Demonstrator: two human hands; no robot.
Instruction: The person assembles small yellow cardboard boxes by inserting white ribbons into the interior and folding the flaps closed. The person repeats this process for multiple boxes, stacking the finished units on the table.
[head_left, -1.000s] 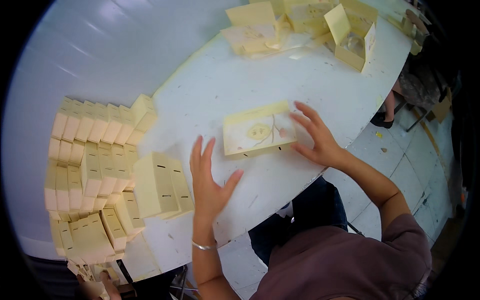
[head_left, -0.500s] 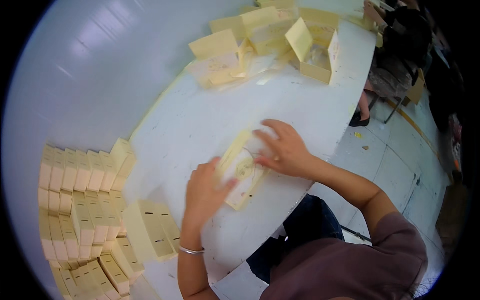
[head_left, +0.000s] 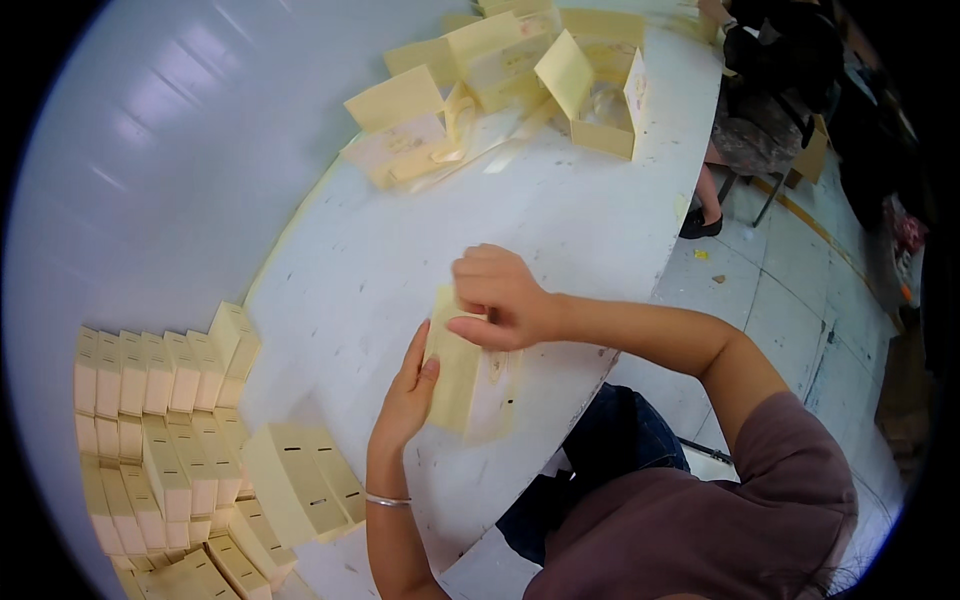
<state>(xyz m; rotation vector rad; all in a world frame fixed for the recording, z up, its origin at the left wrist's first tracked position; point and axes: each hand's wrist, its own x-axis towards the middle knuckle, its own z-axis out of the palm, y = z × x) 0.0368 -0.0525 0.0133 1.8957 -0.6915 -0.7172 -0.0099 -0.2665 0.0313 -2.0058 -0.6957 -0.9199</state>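
A pale yellow box (head_left: pixel 455 378) with a printed whitish face lies between my hands near the table's front edge. My left hand (head_left: pixel 400 400), with a silver bangle on its wrist, holds the box's left side, fingers straight along it and thumb against its edge. Over the box's upper end is my right hand (head_left: pixel 500 300), fingers curled in and thumb pointing left. Whether anything is inside those fingers is hidden. The far part of the box is covered by this hand, and its near end is slightly blurred.
Several open yellow boxes (head_left: pixel 600 138) with raised lids stand at the table's (head_left: pixel 350 260) far end. At left, closed boxes (head_left: pixel 155 375) are stacked in rows, with larger slotted ones (head_left: pixel 300 470) nearer me. A seated person (head_left: pixel 765 130) is beyond the right edge.
The box has turned so more of its plain yellow side shows. My right hand has moved left over it and its fingers have curled. My left hand has closed against the box's side.
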